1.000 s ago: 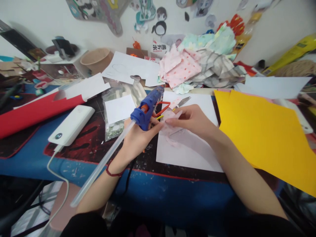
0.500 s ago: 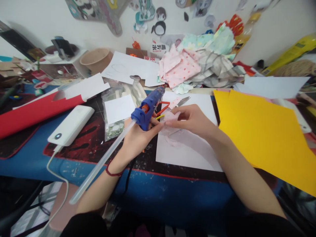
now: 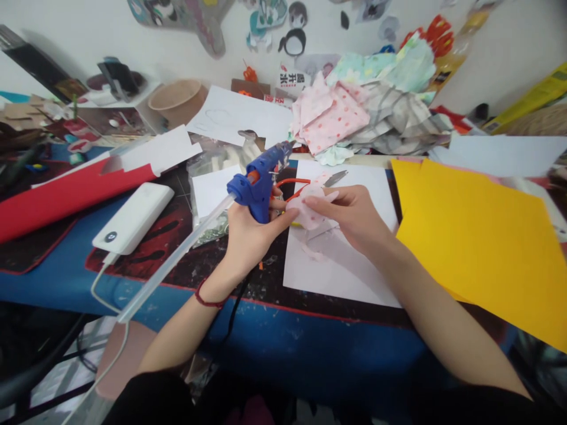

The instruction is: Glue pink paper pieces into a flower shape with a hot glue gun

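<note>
A blue hot glue gun (image 3: pixel 261 177) is in my left hand (image 3: pixel 250 236), its nozzle pointing up and away. From its back a long clear glue stick (image 3: pixel 177 257) slants down over my left forearm. My left thumb also presses the edge of a small pink dotted cloth piece (image 3: pixel 310 211). Closed in a pinch, my right hand (image 3: pixel 361 215) grips this cloth from the other side. Just behind the cloth lies a tool with red handles (image 3: pixel 295 180) and a grey pointed metal tip (image 3: pixel 336 178); its middle is hidden. White paper (image 3: pixel 341 265) lies beneath my hands.
Yellow sheets (image 3: pixel 478 248) lie on the right. Crumpled pink dotted fabric (image 3: pixel 332 115) and grey checked fabric (image 3: pixel 394 118) are heaped at the back. On the left are a white power bank (image 3: pixel 133 218) with a cable, a red sheet (image 3: pixel 75 198) and a brown pot (image 3: pixel 177 100).
The pink cloth piece has turned and shows more of its face between my fingers. My left hand and the glue gun have tilted slightly. The whole view has shifted a little.
</note>
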Demonstrator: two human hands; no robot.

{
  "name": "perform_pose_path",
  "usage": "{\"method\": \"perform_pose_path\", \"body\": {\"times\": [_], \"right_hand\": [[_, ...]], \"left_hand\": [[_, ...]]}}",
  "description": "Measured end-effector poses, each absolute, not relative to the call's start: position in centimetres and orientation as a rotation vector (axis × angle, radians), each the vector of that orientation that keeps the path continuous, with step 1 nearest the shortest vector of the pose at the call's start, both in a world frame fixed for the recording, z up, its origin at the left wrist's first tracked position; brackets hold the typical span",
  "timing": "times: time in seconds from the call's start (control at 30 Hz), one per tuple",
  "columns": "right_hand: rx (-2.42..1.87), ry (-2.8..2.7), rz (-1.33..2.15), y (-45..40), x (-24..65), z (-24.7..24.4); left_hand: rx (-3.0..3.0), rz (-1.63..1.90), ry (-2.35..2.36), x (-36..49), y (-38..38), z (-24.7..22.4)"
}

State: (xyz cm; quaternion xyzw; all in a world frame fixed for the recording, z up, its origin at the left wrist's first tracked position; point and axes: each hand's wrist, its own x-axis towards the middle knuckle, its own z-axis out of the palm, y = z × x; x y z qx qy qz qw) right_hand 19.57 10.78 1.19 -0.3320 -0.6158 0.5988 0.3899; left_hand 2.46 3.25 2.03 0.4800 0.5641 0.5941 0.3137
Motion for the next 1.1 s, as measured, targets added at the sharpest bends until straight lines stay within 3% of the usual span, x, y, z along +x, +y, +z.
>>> {"method": "perform_pose_path", "body": {"times": [0.23, 0.47, 1.1], "right_hand": [[-0.91, -1.462, 1.281, 12.3, 20.9, 2.0], [-0.826, -1.74, 1.766, 11.5, 20.5, 1.6], [-0.897, -1.743, 1.468, 12.5, 22.0, 2.9]], "left_hand": [[1.226, 1.612, 1.444, 2.1, 3.2, 1.8], [1.281, 1.628, 1.491, 2.2, 3.1, 1.9], [1.329, 1.774, 1.509, 1.9, 3.2, 2.0]]}}
